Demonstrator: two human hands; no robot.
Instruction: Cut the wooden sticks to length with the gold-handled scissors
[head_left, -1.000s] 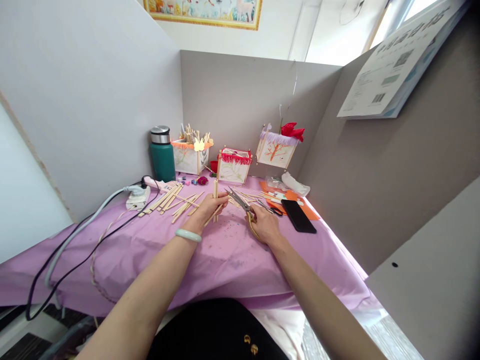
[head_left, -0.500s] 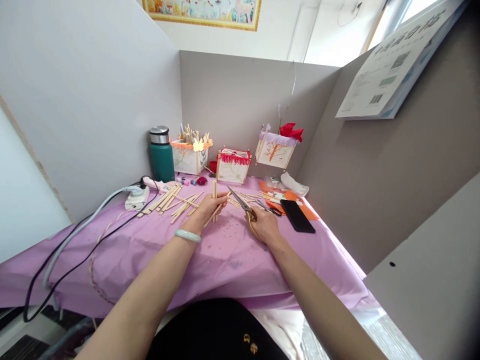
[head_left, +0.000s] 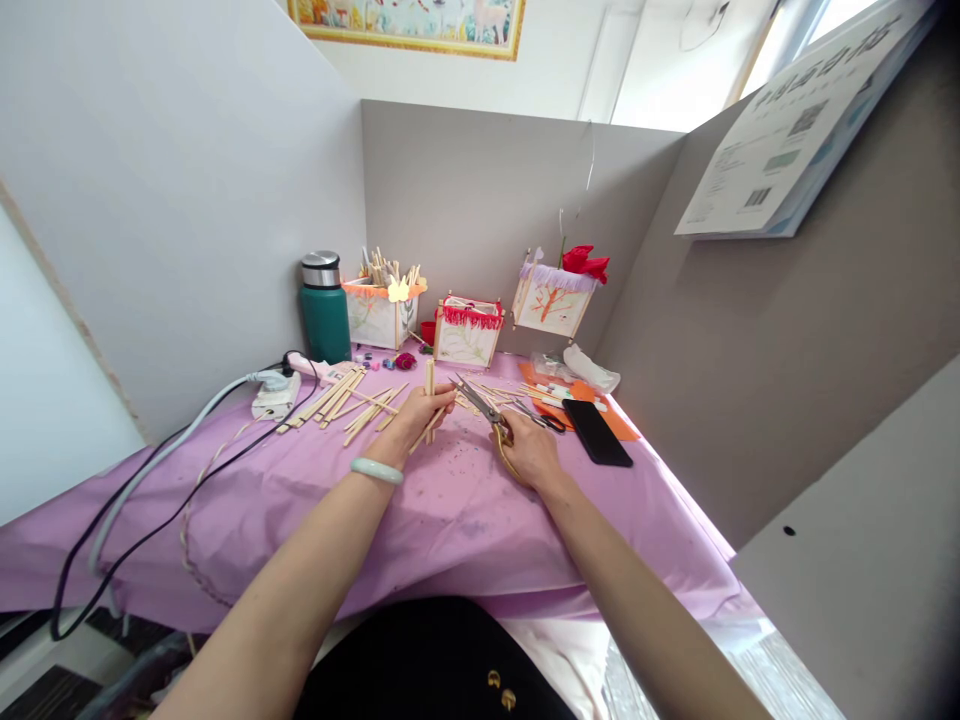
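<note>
Several pale wooden sticks [head_left: 430, 380] are gripped in my left hand [head_left: 421, 412], one group upright and another stick slanting across. My right hand [head_left: 526, 448] is closed on the gold handles of a pair of scissors [head_left: 480, 399]. The scissor blades point up and left, slightly parted, with their tips beside the fingers of my left hand. Loose sticks [head_left: 330, 398] lie on the purple cloth to the left of my left hand, and more lie behind the scissors.
A green bottle [head_left: 325, 310], a stick-filled box [head_left: 381, 312], a red-fringed box [head_left: 468, 335] and a purple-fringed box [head_left: 553, 300] line the back. A black phone [head_left: 597, 432] lies right, near dark-handled scissors [head_left: 551, 423]. Cables [head_left: 150, 475] cross the left side.
The scissor blades have come closer together, their tips shifting slightly left toward my left hand. Both hands keep their grips.
</note>
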